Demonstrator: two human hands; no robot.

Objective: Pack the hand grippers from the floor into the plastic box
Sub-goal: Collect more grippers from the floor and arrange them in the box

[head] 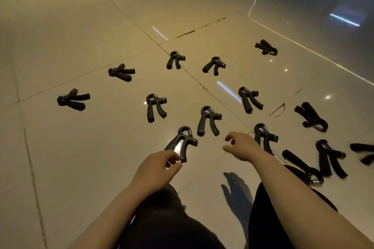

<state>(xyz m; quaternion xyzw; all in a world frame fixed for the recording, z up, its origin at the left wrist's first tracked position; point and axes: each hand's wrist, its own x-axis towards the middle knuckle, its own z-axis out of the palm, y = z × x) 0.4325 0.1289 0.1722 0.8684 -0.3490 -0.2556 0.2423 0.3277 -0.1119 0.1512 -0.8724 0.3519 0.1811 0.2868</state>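
Glossy tiled floor (81, 157), beige, dark grout lines, light streaks reflected on it. My knees in dark trousers (166, 218) low in view. Black hand grippers scattered across the floor, well apart from one another, more than a dozen; several bunch at the right edge. No plastic box anywhere in view.

My left hand (155, 170) hovers just below the nearest hand gripper (182, 143), fingers loosely curled, grip released, holding nothing; fingertips sit just beside its handle ends, contact unclear. My right hand (240, 145) reaches forward, fingers relaxed, grip also released, between a second gripper (208, 120) ahead and a third gripper (264, 137) just to its right. Its shadow (236, 190) lies on the tile between my knees.
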